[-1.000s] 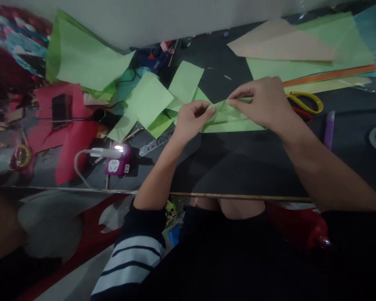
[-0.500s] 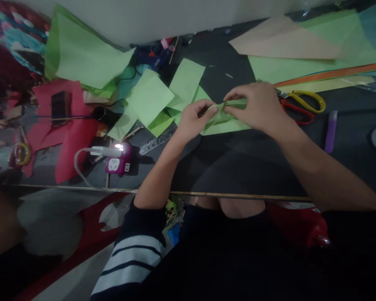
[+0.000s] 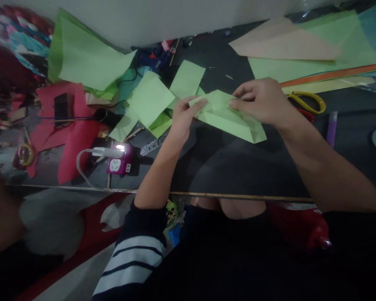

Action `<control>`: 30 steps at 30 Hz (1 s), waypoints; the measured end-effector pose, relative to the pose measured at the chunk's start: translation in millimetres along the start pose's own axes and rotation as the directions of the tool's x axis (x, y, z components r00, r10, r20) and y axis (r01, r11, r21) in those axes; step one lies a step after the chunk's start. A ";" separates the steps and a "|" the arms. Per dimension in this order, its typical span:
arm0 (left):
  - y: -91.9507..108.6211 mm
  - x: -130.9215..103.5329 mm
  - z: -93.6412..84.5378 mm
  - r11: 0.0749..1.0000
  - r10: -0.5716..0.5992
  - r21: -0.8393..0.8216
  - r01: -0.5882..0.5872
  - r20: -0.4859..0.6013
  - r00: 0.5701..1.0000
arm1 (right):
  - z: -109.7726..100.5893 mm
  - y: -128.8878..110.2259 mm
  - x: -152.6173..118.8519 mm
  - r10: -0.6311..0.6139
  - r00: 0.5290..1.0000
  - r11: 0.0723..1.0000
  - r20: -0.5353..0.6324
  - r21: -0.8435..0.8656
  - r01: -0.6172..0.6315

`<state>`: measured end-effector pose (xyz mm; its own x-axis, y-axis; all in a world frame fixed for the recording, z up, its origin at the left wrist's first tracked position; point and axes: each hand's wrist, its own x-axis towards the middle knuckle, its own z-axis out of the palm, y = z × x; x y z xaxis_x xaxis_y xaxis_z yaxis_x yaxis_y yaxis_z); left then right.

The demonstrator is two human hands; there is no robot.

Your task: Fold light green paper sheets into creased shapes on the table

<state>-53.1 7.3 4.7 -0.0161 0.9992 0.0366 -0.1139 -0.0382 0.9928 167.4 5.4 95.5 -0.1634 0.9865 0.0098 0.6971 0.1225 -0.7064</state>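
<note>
A folded sheet of light green paper is held between my two hands over the dark table. My left hand pinches its left end between thumb and fingers. At its upper right edge, my right hand grips it with the thumb in front and the fingers bent behind. Creases run along the paper, and its lower right corner points toward me. Just left of my left hand lie loose green paper pieces, with a clear ruler below them. Scissors with yellow and red handles lie partly hidden behind my right hand.
A purple power adapter with a white cable stands near the table's front edge. Red paper and a dark phone lie at left. Large green sheets fill the back right. A purple stick-like object is at right.
The green paper has opened out and tilted, showing a broader face and its lower right corner. My left hand has shifted slightly left, my right hand slightly right, covering more of the scissors.
</note>
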 end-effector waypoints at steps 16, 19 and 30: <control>10.7 -15.6 16.9 0.998 0.041 0.043 -0.049 0.158 0.987 | 9.8 0.2 -0.4 -0.029 0.999 0.999 -0.042 -0.043 0.027; 15.7 -18.6 18.6 0.992 0.090 0.076 -0.105 0.176 0.980 | 9.9 -5.5 -4.1 -0.053 0.997 0.995 -0.061 -0.084 0.048; 9.9 -15.9 16.1 0.982 0.146 0.100 -0.161 0.140 0.979 | 14.5 -1.2 -6.8 -0.190 0.982 0.974 0.004 -0.122 0.189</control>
<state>-37.9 -8.8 15.8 0.1063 0.9747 0.1967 -0.0098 -0.1968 0.9804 157.5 -3.0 86.0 -0.2951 0.9450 0.1410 0.7335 0.3187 -0.6003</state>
